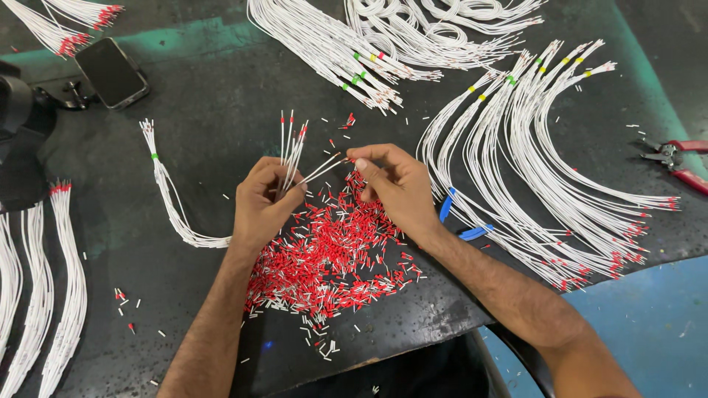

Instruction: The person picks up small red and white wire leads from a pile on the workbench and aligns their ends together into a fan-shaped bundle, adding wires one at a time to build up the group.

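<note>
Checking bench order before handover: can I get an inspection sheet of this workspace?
Surface: dark worktop, scuffed, green-edged.
Job's things: small wire bunch; red ferrule pile under the hands.
Clutter: phone, red-handled pliers, stray ferrules.
Grippers: left hand grips the bunch; right hand pinches one wire's tip.
Cables: white wire bundles fanned out right, top and left.
Surroundings: blue floor lower right.

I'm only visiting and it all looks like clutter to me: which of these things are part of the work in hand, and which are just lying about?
In use:
left hand
thin white wires
right hand
heap of small red sleeves

Lying about:
black phone
red-handled pliers
curved white wire bundles
</note>
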The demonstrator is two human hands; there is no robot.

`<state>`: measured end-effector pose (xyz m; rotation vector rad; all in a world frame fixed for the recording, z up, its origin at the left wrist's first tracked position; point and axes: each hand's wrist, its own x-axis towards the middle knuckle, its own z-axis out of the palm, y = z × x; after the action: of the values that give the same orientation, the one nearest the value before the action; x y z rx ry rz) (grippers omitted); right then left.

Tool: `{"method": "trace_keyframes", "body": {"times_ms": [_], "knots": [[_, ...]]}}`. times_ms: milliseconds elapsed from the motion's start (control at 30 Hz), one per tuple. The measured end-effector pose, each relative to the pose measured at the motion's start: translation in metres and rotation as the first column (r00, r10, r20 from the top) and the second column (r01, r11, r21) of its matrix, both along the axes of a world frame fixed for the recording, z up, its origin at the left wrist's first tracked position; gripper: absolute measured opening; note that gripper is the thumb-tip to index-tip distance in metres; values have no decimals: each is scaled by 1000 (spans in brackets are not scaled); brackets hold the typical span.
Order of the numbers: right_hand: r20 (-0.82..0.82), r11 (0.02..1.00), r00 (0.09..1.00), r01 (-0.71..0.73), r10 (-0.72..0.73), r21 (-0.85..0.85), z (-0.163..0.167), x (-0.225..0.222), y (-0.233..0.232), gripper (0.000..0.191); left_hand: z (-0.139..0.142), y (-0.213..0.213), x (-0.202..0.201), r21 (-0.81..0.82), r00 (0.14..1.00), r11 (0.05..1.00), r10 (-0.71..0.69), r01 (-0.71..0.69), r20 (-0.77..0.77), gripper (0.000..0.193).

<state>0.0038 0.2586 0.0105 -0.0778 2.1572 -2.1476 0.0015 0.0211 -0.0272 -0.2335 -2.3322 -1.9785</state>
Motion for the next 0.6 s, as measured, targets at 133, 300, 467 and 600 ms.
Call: {"method": "trace_keyframes", "body": {"times_ms": [133, 300, 467, 600], "knots": [[-44, 999, 999, 22, -24, -46, -2, -2, 0, 19, 3, 0, 0, -32, 1000, 999, -6, 5, -18, 7], [-21, 992, 999, 39, -41, -120, -6, -2, 0, 19, 6, 1, 0, -34, 1000, 999, -12, 11, -13, 6], [-25, 986, 999, 30, -35, -167, -9, -2, 1, 18, 8, 1, -1, -42, 1000, 999, -15, 14, -21, 6], [-40, 986, 998, 31, -38, -165, -11, -2, 2, 17, 8, 2, -1, -36, 1000, 999, -20, 19, -21, 6]]}}
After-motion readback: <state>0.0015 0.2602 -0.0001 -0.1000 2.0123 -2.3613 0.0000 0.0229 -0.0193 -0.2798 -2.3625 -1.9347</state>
